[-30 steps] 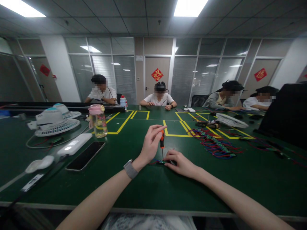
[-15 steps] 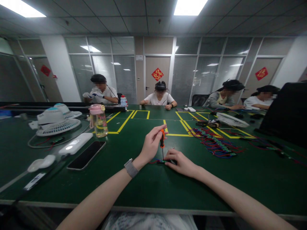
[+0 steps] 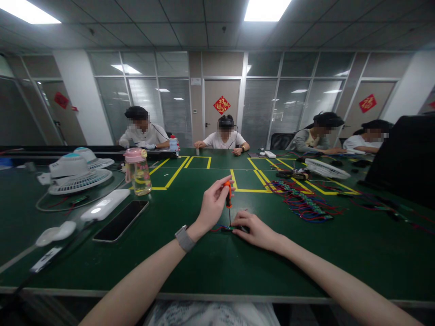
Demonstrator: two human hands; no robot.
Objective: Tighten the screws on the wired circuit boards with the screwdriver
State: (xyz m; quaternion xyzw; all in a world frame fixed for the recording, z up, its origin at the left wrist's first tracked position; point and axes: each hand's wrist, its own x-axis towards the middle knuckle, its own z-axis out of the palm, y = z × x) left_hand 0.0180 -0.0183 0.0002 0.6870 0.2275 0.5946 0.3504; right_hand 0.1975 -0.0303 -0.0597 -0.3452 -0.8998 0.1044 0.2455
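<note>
My left hand [image 3: 213, 201] is closed around the orange and black handle of a screwdriver [image 3: 229, 194], which stands nearly upright. Its thin shaft points down, and the tip meets a small green circuit board [image 3: 227, 228] on the table. Red and blue wires trail off the board's left end. Fingers of my right hand [image 3: 253, 230] pinch the right end of the board and hold it against the table. A dark part shows just under that hand, too hidden to name. A grey-strapped watch is on my left wrist.
Left on the green table [image 3: 190, 267] are a phone [image 3: 121, 221], a white power strip [image 3: 106, 204], a pink-lidded bottle [image 3: 137, 174] and white fans [image 3: 76, 174]. Rightward lies a row of wired circuit boards [image 3: 301, 199], near a dark monitor [image 3: 401, 163]. Several people sit across.
My hands, the screwdriver and the board keep nearly the same pose. The view has shifted slightly. The far-left person's gloved hands have lowered, and the middle person's hand is at a small grey object.
</note>
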